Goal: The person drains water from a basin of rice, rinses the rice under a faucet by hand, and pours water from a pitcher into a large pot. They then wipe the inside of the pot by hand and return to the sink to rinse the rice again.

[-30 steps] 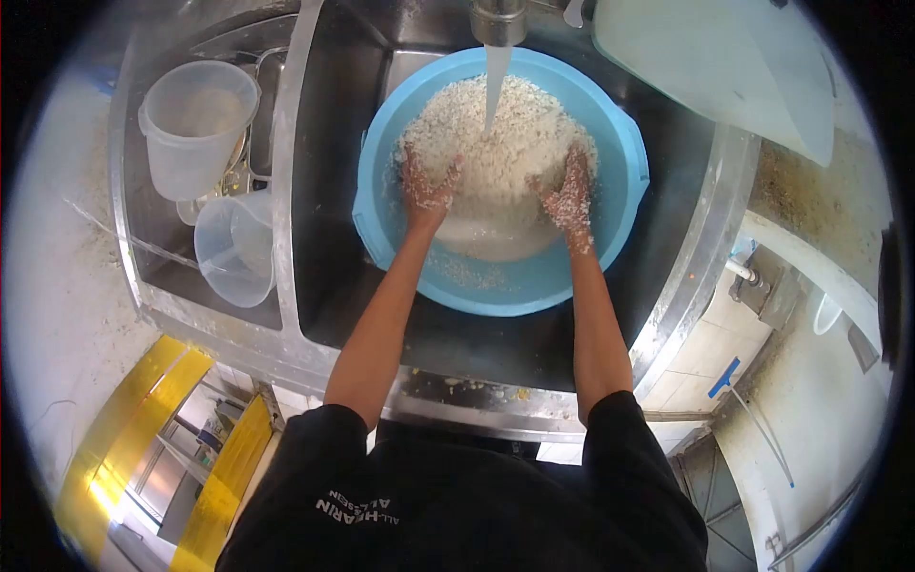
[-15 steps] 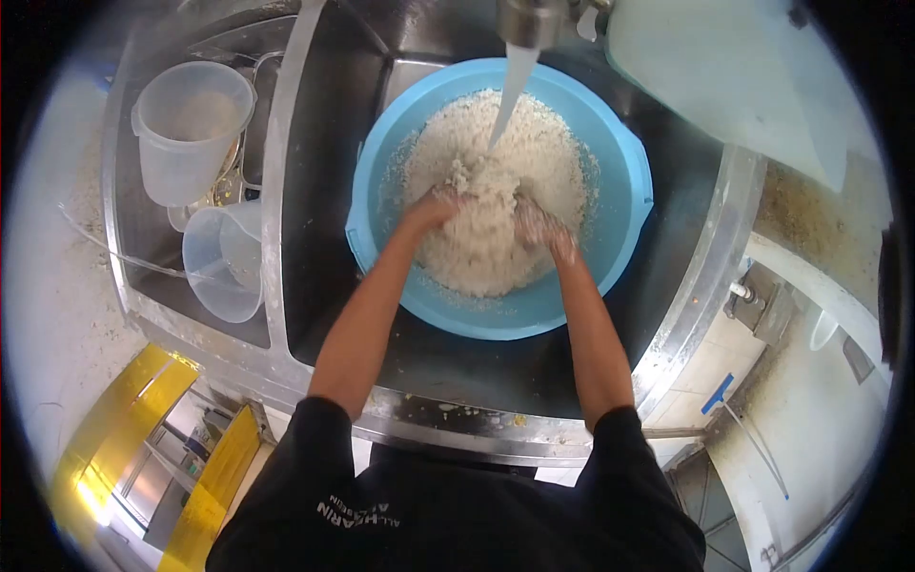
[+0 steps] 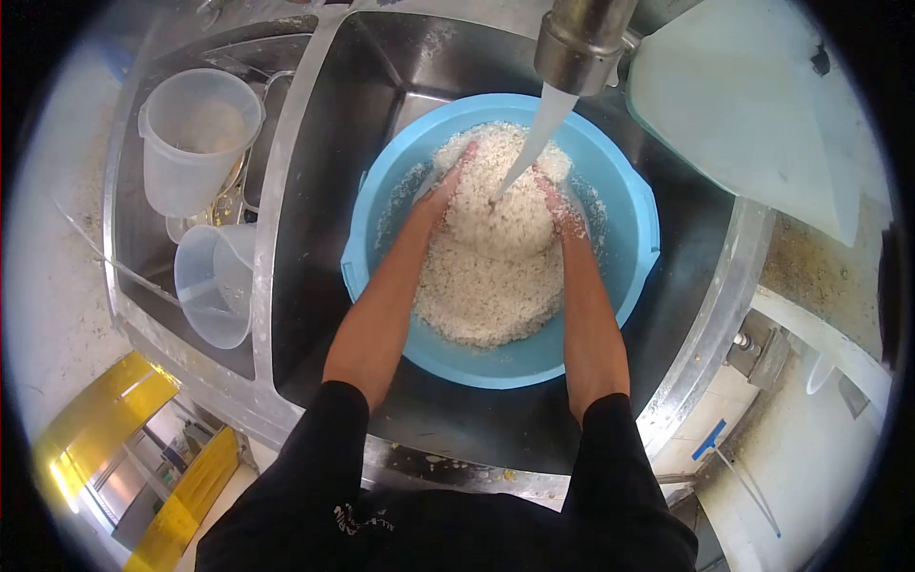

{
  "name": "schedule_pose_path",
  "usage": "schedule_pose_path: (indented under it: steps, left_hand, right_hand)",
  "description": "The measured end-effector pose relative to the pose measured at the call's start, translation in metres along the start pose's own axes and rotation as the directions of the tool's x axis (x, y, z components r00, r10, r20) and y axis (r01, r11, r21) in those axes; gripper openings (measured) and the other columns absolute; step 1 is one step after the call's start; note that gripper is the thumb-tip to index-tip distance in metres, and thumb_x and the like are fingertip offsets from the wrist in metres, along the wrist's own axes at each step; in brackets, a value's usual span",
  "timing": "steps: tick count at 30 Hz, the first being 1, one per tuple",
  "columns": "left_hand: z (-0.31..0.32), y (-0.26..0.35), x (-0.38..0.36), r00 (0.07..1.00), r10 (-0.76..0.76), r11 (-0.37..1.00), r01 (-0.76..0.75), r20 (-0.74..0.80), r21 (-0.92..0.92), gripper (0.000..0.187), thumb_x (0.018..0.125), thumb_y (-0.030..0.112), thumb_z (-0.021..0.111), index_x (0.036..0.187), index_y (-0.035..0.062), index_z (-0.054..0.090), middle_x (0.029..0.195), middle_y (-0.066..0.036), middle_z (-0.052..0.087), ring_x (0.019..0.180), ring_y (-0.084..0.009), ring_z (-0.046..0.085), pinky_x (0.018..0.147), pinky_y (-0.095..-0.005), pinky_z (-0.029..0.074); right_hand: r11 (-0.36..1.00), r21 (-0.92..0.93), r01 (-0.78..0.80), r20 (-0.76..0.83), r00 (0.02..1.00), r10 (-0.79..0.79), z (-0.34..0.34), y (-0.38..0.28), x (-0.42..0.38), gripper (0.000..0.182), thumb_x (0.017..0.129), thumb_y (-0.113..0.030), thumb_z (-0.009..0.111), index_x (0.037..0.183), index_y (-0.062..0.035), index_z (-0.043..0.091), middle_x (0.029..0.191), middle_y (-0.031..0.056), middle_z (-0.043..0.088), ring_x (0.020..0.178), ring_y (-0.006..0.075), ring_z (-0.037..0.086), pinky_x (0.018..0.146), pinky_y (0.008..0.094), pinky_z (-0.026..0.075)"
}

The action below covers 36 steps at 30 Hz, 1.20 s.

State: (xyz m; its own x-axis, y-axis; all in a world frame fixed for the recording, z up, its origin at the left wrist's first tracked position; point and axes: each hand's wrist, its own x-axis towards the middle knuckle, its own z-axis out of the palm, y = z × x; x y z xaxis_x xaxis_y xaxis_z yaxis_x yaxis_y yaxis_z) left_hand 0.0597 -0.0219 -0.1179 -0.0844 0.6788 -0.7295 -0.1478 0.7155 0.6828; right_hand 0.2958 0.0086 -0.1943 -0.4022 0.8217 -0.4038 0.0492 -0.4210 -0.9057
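A light blue plastic basin (image 3: 610, 315) sits in a steel sink and holds a heap of wet white rice (image 3: 486, 276). Water runs from a steel tap (image 3: 581, 43) onto the top of the heap. My left hand (image 3: 440, 195) presses against the left flank of the rice mound, fingers pointing away from me and speckled with grains. My right hand (image 3: 564, 212) presses the right flank in the same way, partly buried. Both hands cup the mound between them under the water stream.
Two clear plastic measuring jugs (image 3: 195, 138) (image 3: 214, 281) lie in the smaller left sink compartment. A large translucent white container (image 3: 753, 105) stands at the sink's right. Rice grains litter the steel sink rim (image 3: 448, 462). A yellow frame (image 3: 105, 448) shows below left.
My hands have gone from the near part of the rice to the far part, gathering it into a taller mound under the tap. The view has shifted so the basin sits lower.
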Motion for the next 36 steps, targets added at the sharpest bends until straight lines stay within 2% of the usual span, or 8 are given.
schedule_pose_path:
  steps: [3, 6, 13, 21, 24, 28, 30, 36]
  left_hand:
    - [-0.018, -0.025, 0.016, 0.950, -0.311, 0.906, 0.297, -0.002, 0.302, 0.084, 0.086, 0.063, 0.054, 0.150, 0.0137, 0.029, 0.148, -0.015, 0.037, 0.130, -0.0301, 0.042, 0.107, -0.0436, 0.035]
    - [-0.024, -0.030, -0.011, 0.890, -0.242, 0.800, -0.041, 0.385, 0.599, 0.076, 0.086, 0.052, 0.059, 0.146, 0.0108, 0.036, 0.138, -0.015, 0.048, 0.124, -0.0270, 0.048, 0.104, -0.0402, 0.037]
    - [-0.038, -0.101, 0.020, 0.876, 0.395, 0.909, -0.331, -0.276, 0.253, 0.072, 0.088, 0.055, 0.057, 0.140, 0.0067, 0.045, 0.139, -0.015, 0.049, 0.123, -0.0310, 0.050, 0.105, -0.0388, 0.037]
    - [0.006, 0.030, 0.002, 0.967, -0.204, 0.978, 0.196, 0.151, 0.068, 0.080, 0.087, 0.066, 0.050, 0.140, 0.0060, 0.046, 0.142, -0.017, 0.046, 0.131, -0.0278, 0.043, 0.109, -0.0397, 0.033]
    - [-0.015, -0.025, 0.005, 0.916, 0.039, 0.936, -0.174, 0.399, 0.306, 0.079, 0.083, 0.063, 0.060, 0.139, 0.0080, 0.047, 0.139, -0.018, 0.049, 0.128, -0.0284, 0.047, 0.109, -0.0394, 0.034]
    - [-0.022, -0.032, -0.057, 0.647, 0.124, 0.467, -0.707, 0.753, 0.530, 0.090, 0.072, 0.049, 0.077, 0.147, 0.0239, 0.035, 0.148, -0.020, 0.036, 0.138, -0.0361, 0.032, 0.114, -0.0460, 0.027]
    - [-0.018, -0.022, -0.101, 0.826, 0.019, 0.030, -0.564, 0.564, 0.825, 0.105, 0.066, 0.036, 0.083, 0.150, 0.0372, 0.020, 0.153, -0.019, 0.023, 0.140, -0.0431, 0.019, 0.114, -0.0543, 0.022]
    - [0.002, -0.097, 0.020, 0.837, 0.421, 0.077, -0.416, 0.349, 0.906, 0.113, 0.061, 0.024, 0.084, 0.152, 0.0150, 0.018, 0.146, -0.023, 0.031, 0.134, -0.0449, 0.028, 0.111, -0.0543, 0.026]
  right_hand:
    - [0.811, -0.479, -0.336, -0.167, 0.942, 0.291, 0.015, -0.048, -0.041, 0.067, 0.093, -0.044, 0.050, 0.142, 0.0008, 0.039, 0.142, 0.0128, 0.046, 0.134, 0.0217, 0.039, 0.111, 0.0340, 0.030]
    - [0.403, -0.906, -0.128, 0.016, 0.942, 0.334, 0.012, -0.055, -0.055, 0.065, 0.091, -0.042, 0.054, 0.140, -0.0009, 0.042, 0.142, 0.0156, 0.046, 0.134, 0.0252, 0.040, 0.111, 0.0339, 0.030]
    - [0.994, -0.109, 0.003, -0.394, 0.918, -0.046, 0.007, -0.002, -0.043, 0.050, 0.096, -0.031, 0.050, 0.139, -0.0064, 0.046, 0.145, 0.0115, 0.043, 0.135, 0.0225, 0.037, 0.110, 0.0325, 0.033]
    - [0.952, 0.173, -0.252, -0.114, 0.955, 0.274, 0.012, 0.059, 0.019, 0.070, 0.087, -0.044, 0.064, 0.141, -0.0041, 0.044, 0.140, 0.0155, 0.048, 0.134, 0.0284, 0.037, 0.110, 0.0435, 0.032]
    - [0.952, -0.234, -0.196, -0.075, 0.980, 0.183, 0.014, 0.036, -0.046, 0.073, 0.080, -0.040, 0.073, 0.137, -0.0013, 0.047, 0.136, 0.0189, 0.051, 0.131, 0.0287, 0.041, 0.108, 0.0423, 0.036]
    - [0.656, -0.753, -0.051, -0.006, 0.998, 0.070, 0.047, -0.027, -0.145, 0.087, 0.071, -0.037, 0.081, 0.139, -0.0023, 0.041, 0.143, 0.0172, 0.041, 0.131, 0.0330, 0.039, 0.111, 0.0424, 0.034]
    - [0.261, -0.961, -0.092, -0.031, 0.973, 0.230, 0.076, -0.078, -0.150, 0.080, 0.077, -0.034, 0.075, 0.142, -0.0041, 0.039, 0.145, 0.0177, 0.038, 0.133, 0.0345, 0.036, 0.110, 0.0424, 0.035]
    - [-0.376, -0.926, 0.038, -0.102, 0.932, 0.347, 0.042, 0.039, -0.043, 0.054, 0.096, -0.024, 0.047, 0.141, 0.0043, 0.035, 0.144, 0.0209, 0.037, 0.130, 0.0316, 0.040, 0.105, 0.0402, 0.037]
